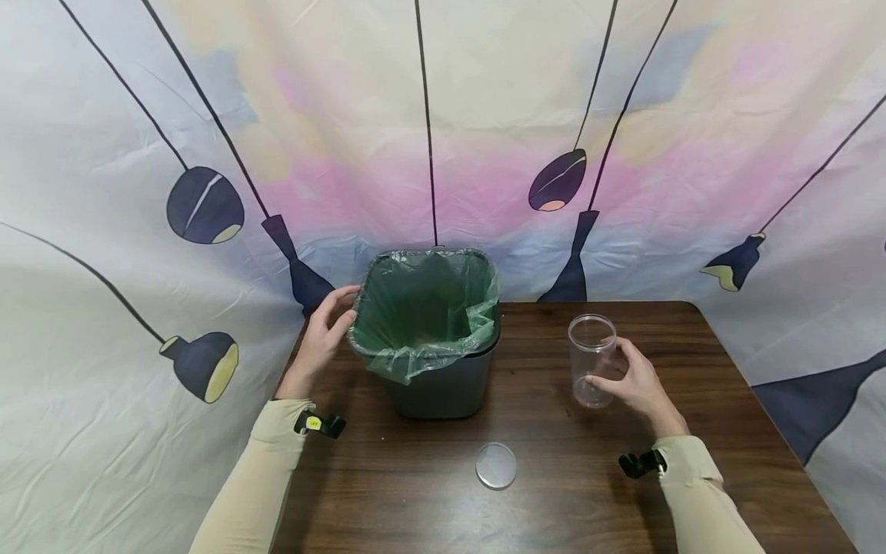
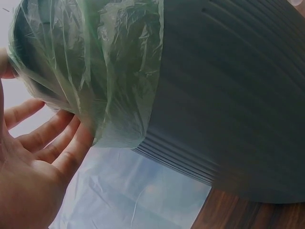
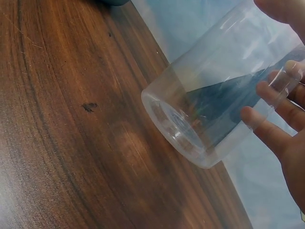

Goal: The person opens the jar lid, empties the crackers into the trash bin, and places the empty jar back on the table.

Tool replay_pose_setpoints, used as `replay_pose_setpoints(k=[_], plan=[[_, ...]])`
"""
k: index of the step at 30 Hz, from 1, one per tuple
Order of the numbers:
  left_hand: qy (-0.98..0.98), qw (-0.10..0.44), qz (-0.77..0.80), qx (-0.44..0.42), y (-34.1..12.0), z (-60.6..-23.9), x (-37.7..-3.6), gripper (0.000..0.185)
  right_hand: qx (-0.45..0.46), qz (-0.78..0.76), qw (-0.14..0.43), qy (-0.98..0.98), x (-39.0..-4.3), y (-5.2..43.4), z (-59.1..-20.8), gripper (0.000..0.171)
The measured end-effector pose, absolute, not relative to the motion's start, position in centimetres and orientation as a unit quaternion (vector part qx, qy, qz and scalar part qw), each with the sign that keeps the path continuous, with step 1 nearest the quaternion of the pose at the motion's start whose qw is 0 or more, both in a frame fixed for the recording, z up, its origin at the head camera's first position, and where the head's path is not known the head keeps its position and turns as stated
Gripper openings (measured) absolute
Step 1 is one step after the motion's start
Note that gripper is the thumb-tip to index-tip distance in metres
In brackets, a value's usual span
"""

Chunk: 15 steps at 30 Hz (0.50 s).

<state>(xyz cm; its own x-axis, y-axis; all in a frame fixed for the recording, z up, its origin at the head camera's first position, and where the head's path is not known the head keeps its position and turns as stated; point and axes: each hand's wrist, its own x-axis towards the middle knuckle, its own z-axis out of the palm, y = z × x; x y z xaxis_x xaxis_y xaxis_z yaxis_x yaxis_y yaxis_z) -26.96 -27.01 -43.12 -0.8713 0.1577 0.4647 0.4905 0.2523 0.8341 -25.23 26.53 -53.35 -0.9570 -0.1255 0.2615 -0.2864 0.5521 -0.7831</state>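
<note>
A dark grey bin (image 1: 443, 385) lined with a green plastic bag (image 1: 425, 308) stands at the back left of the wooden table (image 1: 540, 500). My left hand (image 1: 344, 312) lies against the bin's left side by the rim, its straight fingers (image 2: 57, 138) touching the bag (image 2: 95, 71). To the right, an empty clear plastic jar (image 1: 591, 358) stands upright on the table. My right hand (image 1: 609, 362) is wrapped round it, and its fingers (image 3: 267, 119) show through the clear jar wall (image 3: 209, 109). The jar's clear round lid (image 1: 495, 465) lies flat near the table's front.
A painted cloth backdrop (image 1: 443, 138) hangs close behind and on both sides of the table. The table's right edge (image 1: 761, 400) runs diagonally towards me. A small dark speck (image 3: 89, 107) marks the wood beside the jar.
</note>
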Motion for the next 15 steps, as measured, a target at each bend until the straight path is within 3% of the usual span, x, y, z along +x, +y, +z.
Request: replay_pose_setpoints(k=[8, 15], plan=[[-0.775, 0.15, -0.576, -0.211, -26.8, -42.9, -26.8, 0.039, 0.112, 0.451, 0.082, -0.882, -24.2, 25.7, -51.9, 0.066], [-0.779, 0.15, -0.572, -0.211, -26.8, -42.9, -26.8, 0.04, 0.114, 0.461, 0.072, -0.877, -24.8, 26.3, -53.7, 0.073]])
